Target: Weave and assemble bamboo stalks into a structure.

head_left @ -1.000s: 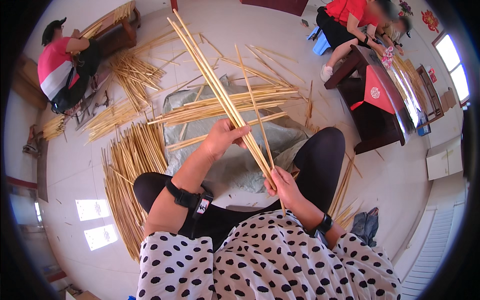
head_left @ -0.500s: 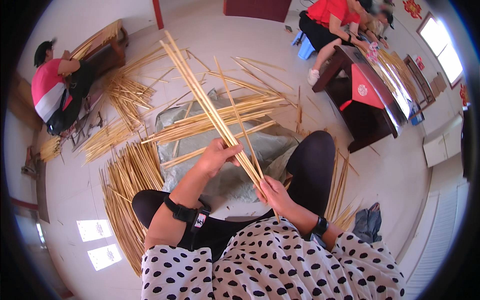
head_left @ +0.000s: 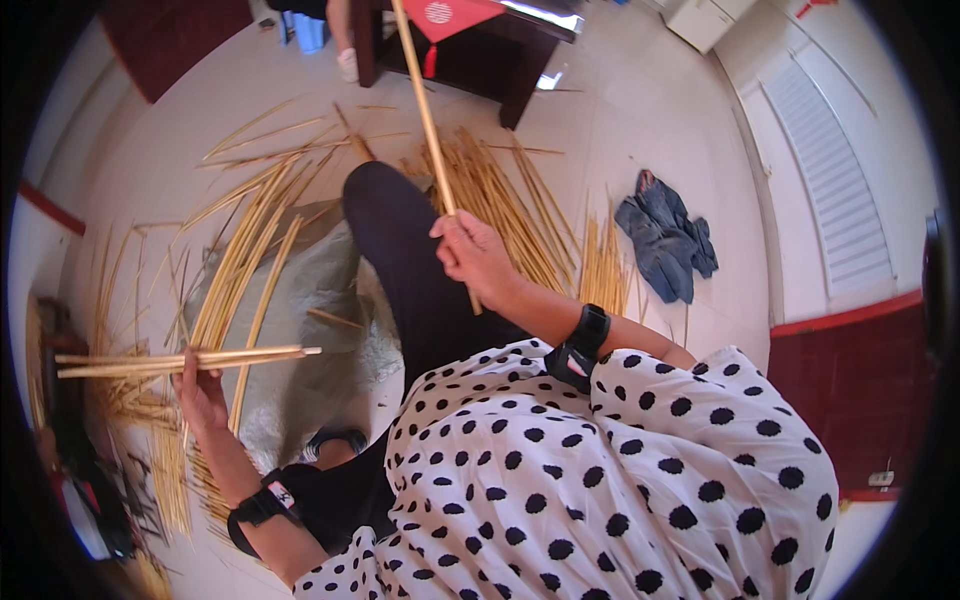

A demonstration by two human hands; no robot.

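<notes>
In the head view, the picture's edge is round and dark. The pale floor (head_left: 640, 110) gives room at the upper right, between the dark table (head_left: 480, 65) at the top and the crumpled blue-grey cloth (head_left: 665, 240). A black-clothed knee (head_left: 385, 205) sticks up near the middle, between two lots of sticks.

The table looks shiny, and a red cloth (head_left: 455, 12) hangs on it. A grey plastic sheet (head_left: 315, 345) lies wrinkled left of the middle, with long, thin, yellow sticks (head_left: 240, 270) across it. More loose sticks (head_left: 510, 205) lie right of the knee. The shirt (head_left: 600, 470) is white with black spots.

The left hand (head_left: 203, 392), at the lower left, is closed on a small bunch of sticks (head_left: 250, 355), held almost flat across. The right hand (head_left: 480, 258), near the middle, is curled tight around one long stick (head_left: 425, 110), which tilts up to the top edge.
</notes>
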